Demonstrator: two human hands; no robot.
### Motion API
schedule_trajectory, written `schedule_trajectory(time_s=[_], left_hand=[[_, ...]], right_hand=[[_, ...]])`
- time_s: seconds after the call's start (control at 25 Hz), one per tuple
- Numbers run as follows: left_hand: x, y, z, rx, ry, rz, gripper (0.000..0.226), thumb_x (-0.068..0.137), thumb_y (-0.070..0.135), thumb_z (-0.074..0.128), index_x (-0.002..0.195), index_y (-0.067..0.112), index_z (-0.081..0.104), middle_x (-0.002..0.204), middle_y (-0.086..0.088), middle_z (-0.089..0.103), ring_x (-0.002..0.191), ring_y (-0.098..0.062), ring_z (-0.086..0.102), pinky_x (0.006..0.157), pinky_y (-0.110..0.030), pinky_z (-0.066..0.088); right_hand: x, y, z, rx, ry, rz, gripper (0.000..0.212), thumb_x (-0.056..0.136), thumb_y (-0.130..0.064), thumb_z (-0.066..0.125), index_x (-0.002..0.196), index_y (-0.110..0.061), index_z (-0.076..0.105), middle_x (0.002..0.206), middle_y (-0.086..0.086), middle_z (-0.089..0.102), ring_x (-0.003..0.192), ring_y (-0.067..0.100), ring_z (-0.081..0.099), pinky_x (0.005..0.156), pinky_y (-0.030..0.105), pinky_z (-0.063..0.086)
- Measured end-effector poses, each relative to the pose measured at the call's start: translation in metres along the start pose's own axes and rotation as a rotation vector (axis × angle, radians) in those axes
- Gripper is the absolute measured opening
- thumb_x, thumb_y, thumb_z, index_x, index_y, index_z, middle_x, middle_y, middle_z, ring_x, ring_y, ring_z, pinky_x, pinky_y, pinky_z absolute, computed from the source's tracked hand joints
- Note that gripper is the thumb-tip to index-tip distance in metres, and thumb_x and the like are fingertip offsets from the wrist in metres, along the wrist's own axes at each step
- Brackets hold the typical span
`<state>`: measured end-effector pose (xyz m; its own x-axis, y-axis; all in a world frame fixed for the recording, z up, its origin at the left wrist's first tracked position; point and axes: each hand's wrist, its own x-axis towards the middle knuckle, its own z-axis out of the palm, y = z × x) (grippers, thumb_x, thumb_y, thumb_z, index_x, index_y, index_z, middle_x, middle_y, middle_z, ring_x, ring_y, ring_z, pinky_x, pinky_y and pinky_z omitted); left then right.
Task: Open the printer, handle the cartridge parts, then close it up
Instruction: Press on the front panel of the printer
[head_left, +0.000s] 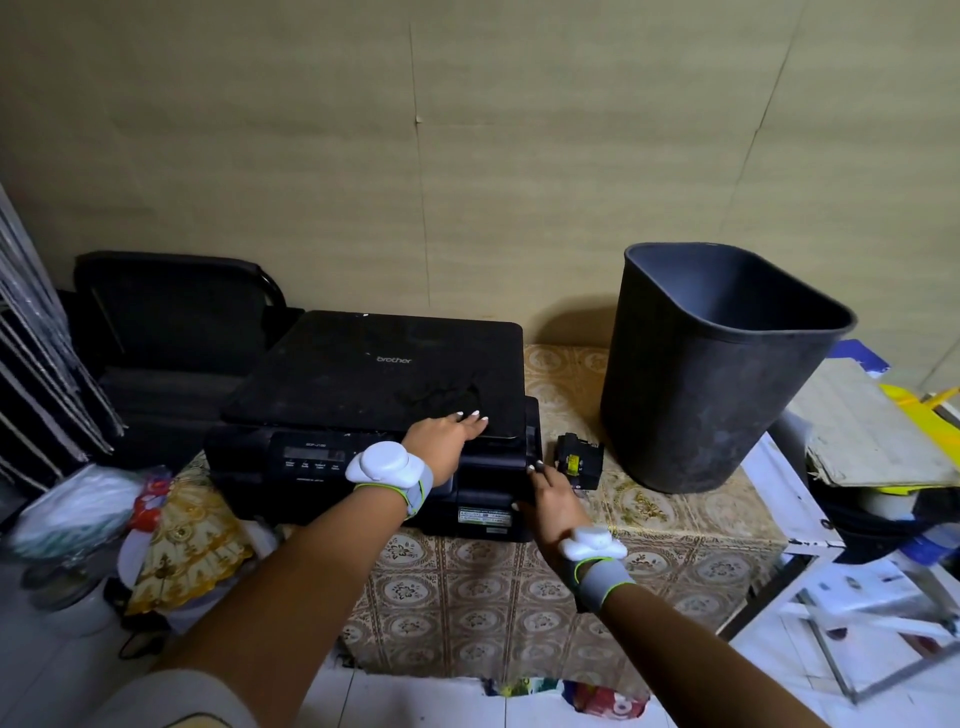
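A black Brother printer (363, 379) sits on a low table, its flat top lid down. My left hand (447, 434) lies flat, fingers spread, on the lid's front right corner. My right hand (550, 499) touches the printer's front right corner with its fingertips, near a small side cover (532, 431); whether it grips anything there is unclear. A small black cartridge part (579, 460) with a yellow label stands on the table just right of the printer, apart from both hands.
A tall dark waste bin (711, 369) stands on the patterned tablecloth (519, 597) right of the cartridge part. A black chair (171, 312) is behind the printer on the left. Papers and clutter (872, 431) lie at the right, bags at the left.
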<state>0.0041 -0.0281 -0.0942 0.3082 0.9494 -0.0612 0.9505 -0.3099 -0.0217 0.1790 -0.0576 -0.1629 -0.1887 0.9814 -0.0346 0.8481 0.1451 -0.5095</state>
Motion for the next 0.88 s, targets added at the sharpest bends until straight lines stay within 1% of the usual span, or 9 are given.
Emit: schedule_trajectory(time_s=[0.04,0.12,0.2,0.24,0.36,0.48,0.68,0.88], left_hand=[[0.000,0.001,0.000,0.005,-0.008,-0.004,0.060,0.100,0.007,0.037,0.152,0.027,0.017,0.162,0.008,0.017,0.147,-0.015,0.026,0.111,-0.034,0.036],[-0.001,0.006,0.000,0.015,-0.018,-0.009,0.057,0.101,0.024,0.041,0.152,0.022,0.017,0.162,0.004,0.017,0.148,-0.017,0.023,0.114,-0.036,0.032],[-0.002,0.011,0.003,0.041,-0.021,-0.013,0.068,0.096,0.039,0.047,0.152,0.018,0.016,0.162,0.000,0.016,0.148,-0.019,0.021,0.117,-0.038,0.029],[-0.001,0.012,0.004,0.054,-0.021,-0.017,0.073,0.094,0.042,0.051,0.152,0.016,0.016,0.162,-0.001,0.016,0.148,-0.020,0.021,0.118,-0.040,0.028],[0.002,0.015,0.005,0.065,-0.006,-0.040,0.077,0.090,0.042,0.056,0.152,0.016,0.019,0.161,-0.002,0.020,0.148,-0.020,0.023,0.116,-0.040,0.031],[0.004,0.015,0.004,0.055,0.002,-0.054,0.076,0.088,0.042,0.059,0.151,0.018,0.023,0.160,0.000,0.023,0.146,-0.020,0.027,0.112,-0.038,0.036],[0.004,0.013,0.003,0.041,-0.003,-0.057,0.074,0.089,0.042,0.058,0.151,0.020,0.024,0.160,0.002,0.024,0.146,-0.019,0.027,0.109,-0.039,0.039],[0.003,0.014,0.003,0.047,0.004,-0.057,0.073,0.090,0.041,0.057,0.151,0.019,0.022,0.160,0.001,0.023,0.147,-0.019,0.026,0.110,-0.039,0.037]], right_hand=[[-0.002,0.001,0.000,-0.007,0.016,-0.005,0.045,0.089,-0.017,0.056,0.129,-0.002,0.044,0.135,0.016,0.043,0.126,0.032,0.041,0.105,0.037,0.037],[-0.004,0.002,0.000,-0.023,0.035,-0.014,0.040,0.089,-0.017,0.055,0.125,-0.002,0.047,0.128,0.017,0.045,0.121,0.033,0.043,0.102,0.038,0.038],[-0.006,0.002,0.000,-0.069,0.024,-0.035,0.040,0.090,-0.017,0.053,0.126,-0.003,0.046,0.126,0.016,0.044,0.120,0.032,0.042,0.099,0.038,0.039],[-0.008,0.003,0.000,-0.117,0.014,-0.045,0.041,0.091,-0.018,0.051,0.128,-0.004,0.044,0.126,0.015,0.042,0.121,0.031,0.040,0.097,0.038,0.039],[-0.010,0.003,-0.001,-0.235,-0.010,-0.060,0.043,0.093,-0.020,0.046,0.133,-0.006,0.038,0.129,0.014,0.038,0.124,0.030,0.036,0.094,0.039,0.041],[-0.009,0.001,-0.002,-0.267,-0.023,-0.053,0.042,0.094,-0.020,0.044,0.134,-0.007,0.037,0.131,0.014,0.036,0.127,0.028,0.033,0.093,0.038,0.042],[-0.010,-0.002,0.001,-0.294,0.022,-0.050,0.035,0.093,-0.015,0.041,0.127,-0.007,0.042,0.129,0.012,0.038,0.125,0.027,0.032,0.089,0.039,0.043],[-0.008,-0.002,-0.005,-0.264,0.037,-0.080,0.029,0.091,-0.018,0.047,0.117,-0.005,0.046,0.125,0.013,0.042,0.121,0.028,0.036,0.091,0.033,0.036]])
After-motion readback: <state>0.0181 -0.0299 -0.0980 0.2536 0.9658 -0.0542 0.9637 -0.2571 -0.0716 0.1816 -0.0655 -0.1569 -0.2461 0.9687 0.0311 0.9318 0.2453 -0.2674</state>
